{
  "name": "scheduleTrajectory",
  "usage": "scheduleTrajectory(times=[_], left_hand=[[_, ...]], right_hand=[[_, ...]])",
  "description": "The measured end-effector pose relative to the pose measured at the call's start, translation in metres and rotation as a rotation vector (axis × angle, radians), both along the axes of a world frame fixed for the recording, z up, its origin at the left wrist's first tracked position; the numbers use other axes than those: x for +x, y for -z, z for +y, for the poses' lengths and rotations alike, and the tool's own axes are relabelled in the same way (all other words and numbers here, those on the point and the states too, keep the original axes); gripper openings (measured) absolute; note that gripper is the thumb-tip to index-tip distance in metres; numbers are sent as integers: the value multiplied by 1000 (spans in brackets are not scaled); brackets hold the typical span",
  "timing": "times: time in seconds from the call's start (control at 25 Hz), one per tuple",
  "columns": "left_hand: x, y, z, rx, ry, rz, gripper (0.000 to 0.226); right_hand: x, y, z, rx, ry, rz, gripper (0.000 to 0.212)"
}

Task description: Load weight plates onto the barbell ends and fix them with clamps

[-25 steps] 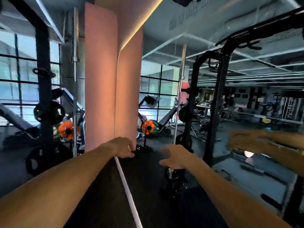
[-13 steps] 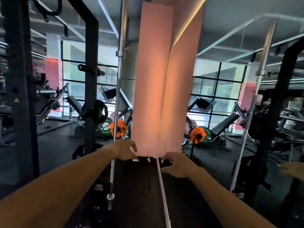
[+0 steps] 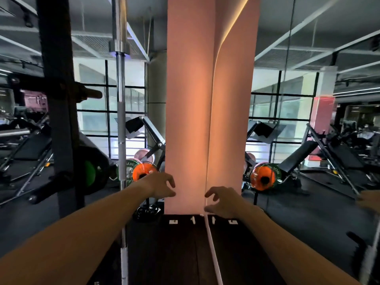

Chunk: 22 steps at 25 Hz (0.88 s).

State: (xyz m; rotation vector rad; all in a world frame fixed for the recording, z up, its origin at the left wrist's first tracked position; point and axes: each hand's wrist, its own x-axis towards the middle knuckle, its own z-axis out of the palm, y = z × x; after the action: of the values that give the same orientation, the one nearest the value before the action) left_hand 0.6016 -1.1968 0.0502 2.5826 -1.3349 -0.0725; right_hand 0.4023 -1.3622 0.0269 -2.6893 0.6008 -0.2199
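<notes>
- Here the person's left hand point(image 3: 161, 187) and right hand point(image 3: 221, 199) reach forward at about waist height, each grip half open, fingers loosely curled and holding nothing.
- The hands hang in front of a pink pillar point(image 3: 189, 99), one to each side of the mirror edge point(image 3: 207, 161) that runs down it, above a dark wooden platform point(image 3: 164, 254).
- The barbell point(image 3: 121, 112) stands upright just to the left of the left arm, beside a black rack post point(image 3: 57, 99); neither hand touches it.
- A black and green weight plate point(image 3: 92, 172) hangs on the rack post low to the left; orange plates point(image 3: 144, 171) sit on a machine farther back.
- No clamp can be made out.
- As a judgement, loading has not begun: the bar carries no plate in view.
- The next move calls for swinging left to take hold of a plate with both hands, or getting the bar off its upright stand first.
</notes>
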Motion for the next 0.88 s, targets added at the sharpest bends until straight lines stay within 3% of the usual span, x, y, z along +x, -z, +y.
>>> scheduleTrajectory(times=[0.2,0.44,0.64,0.88], left_hand=[[123,19,-119,0,-43,-37,35],[285,3,-224,-25,-146,-73,29],[430,20,-270,-20,-261,20,35],[637,15,-298,-12,-394,-29,36]], right_hand=[[142,16,-123,26,-54,-16,52],[337,1,-245,34,-146,-15,50],[500,17,-303,-12,-297,1,47],[722,15,-372,-52,-392,-37,45]])
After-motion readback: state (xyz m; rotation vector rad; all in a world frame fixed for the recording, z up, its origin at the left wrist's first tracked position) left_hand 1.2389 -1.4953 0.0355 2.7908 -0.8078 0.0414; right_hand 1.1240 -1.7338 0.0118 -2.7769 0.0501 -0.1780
